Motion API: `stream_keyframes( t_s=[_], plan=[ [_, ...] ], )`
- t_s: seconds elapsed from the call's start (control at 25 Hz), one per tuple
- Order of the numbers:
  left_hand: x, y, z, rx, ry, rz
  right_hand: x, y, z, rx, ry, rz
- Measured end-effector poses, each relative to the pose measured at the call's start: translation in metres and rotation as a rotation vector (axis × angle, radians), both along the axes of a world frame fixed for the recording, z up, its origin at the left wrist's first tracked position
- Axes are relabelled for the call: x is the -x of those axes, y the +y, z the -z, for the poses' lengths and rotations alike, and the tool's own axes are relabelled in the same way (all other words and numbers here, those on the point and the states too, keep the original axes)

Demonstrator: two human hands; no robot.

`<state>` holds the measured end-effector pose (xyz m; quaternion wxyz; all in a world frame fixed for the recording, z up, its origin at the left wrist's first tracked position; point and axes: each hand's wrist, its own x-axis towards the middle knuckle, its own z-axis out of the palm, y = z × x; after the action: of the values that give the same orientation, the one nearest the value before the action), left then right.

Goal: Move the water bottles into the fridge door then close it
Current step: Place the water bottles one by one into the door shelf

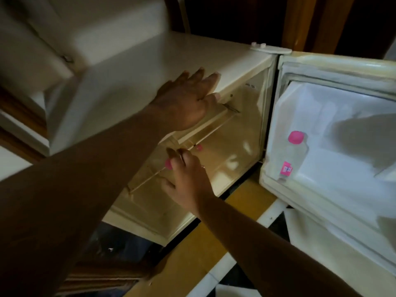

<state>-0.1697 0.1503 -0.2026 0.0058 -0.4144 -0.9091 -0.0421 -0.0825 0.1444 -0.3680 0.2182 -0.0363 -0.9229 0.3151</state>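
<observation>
A small white fridge (150, 61) stands open, its door (334, 67) swung out to the right. One clear water bottle (289, 159) with a pink cap and pink label stands in the door shelf. My right hand (186, 179) reaches inside the fridge and closes around a second water bottle; only its pink cap (168, 164) shows, between thumb and forefinger. Deeper inside, a third pink cap (199, 147) peeks out. My left hand (188, 101) lies flat on the fridge's top front edge, fingers spread, holding nothing.
A white box-like shape (49, 28) sits on the fridge top at the back left. Below the fridge runs a yellow-brown ledge (205, 236) with a white strip (270, 213). The background behind is dark.
</observation>
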Motion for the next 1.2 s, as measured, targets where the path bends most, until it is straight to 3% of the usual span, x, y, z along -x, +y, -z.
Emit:
stream_keyframes(
  t_s=[0.16, 0.28, 0.48, 0.64, 0.88, 0.96, 1.2],
  plan=[
    [0.002, -0.003, 0.003, -0.004, -0.006, -0.027, 0.048, -0.016, 0.008, 0.539, -0.230, 0.001],
    [0.002, -0.005, 0.002, 0.000, -0.010, -0.032, 0.047, -0.013, 0.008, 0.861, -0.132, 0.026],
    [0.002, -0.007, -0.001, 0.027, 0.042, -0.009, -0.015, 0.029, -0.022, 1.051, 0.164, 0.052],
    [-0.003, -0.005, -0.003, 0.026, 0.053, -0.013, -0.065, 0.105, -0.062, 0.761, 0.184, -0.015],
    [-0.010, -0.005, -0.004, 0.035, 0.075, -0.003, -0.097, 0.190, -0.094, 0.161, -0.355, 0.063],
    [-0.010, -0.004, -0.004, 0.038, 0.068, -0.017, -0.101, 0.206, -0.101, -0.054, -0.453, 0.024],
    [-0.013, -0.004, -0.001, 0.009, 0.104, -0.019, -0.106, 0.219, -0.110, -0.297, -0.532, 0.189]
  ],
)
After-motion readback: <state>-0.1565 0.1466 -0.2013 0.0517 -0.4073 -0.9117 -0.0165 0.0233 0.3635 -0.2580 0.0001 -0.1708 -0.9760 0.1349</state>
